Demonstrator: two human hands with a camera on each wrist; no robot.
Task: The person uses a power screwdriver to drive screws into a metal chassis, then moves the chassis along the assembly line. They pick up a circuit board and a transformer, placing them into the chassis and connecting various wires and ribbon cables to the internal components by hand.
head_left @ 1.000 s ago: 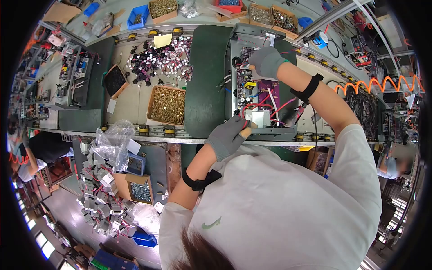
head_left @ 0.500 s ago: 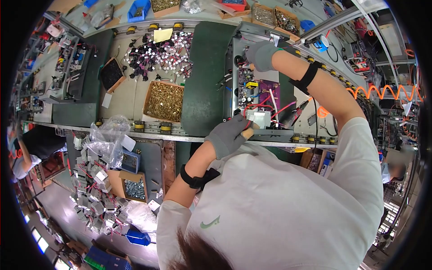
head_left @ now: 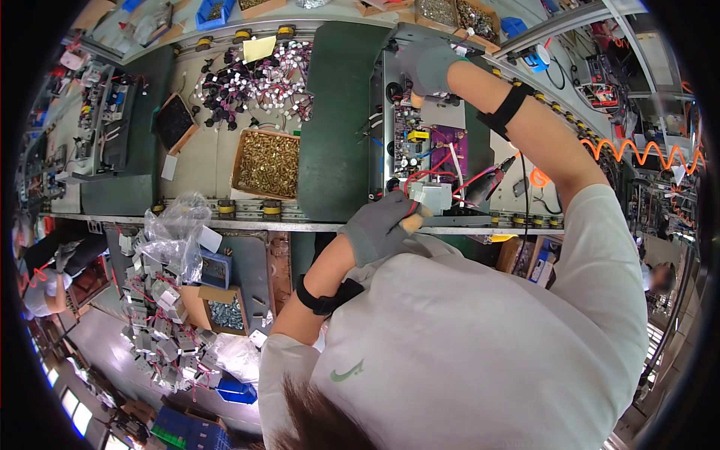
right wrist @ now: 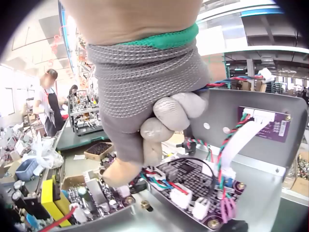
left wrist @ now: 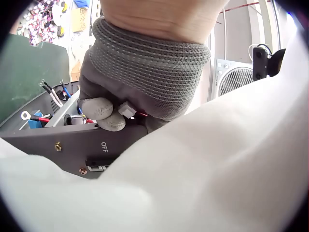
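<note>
An open metal equipment case [left wrist: 72, 142] holds circuit boards, among them a purple board [head_left: 450, 141]. At its near end, my gloved left hand [head_left: 381, 225] pinches a red wire with a small pale connector [left wrist: 127, 110] showing between its curled fingers. A grey-white box [head_left: 433, 196] sits beside that hand. My gloved right hand [right wrist: 149, 111] is over the case's far end, fingers curled round a twisted red, blue and green cable [right wrist: 236, 79] with a white plug at its tip. Below its thumb lies a dense circuit board [right wrist: 193, 181]. Another small purple board [right wrist: 273, 130] is fixed to the end panel.
Left of the case are a box of brass screws [head_left: 266, 165], a pile of wired connectors [head_left: 259, 82] and a tray of black parts [head_left: 176, 125]. A power screwdriver [head_left: 491, 182] lies to the right. Below the line stands a heap of grey boxes [head_left: 161, 322].
My right hand has moved farther up toward the far end panel of the case. The left hand stays at the near end with the red wire. The head view has shifted slightly.
</note>
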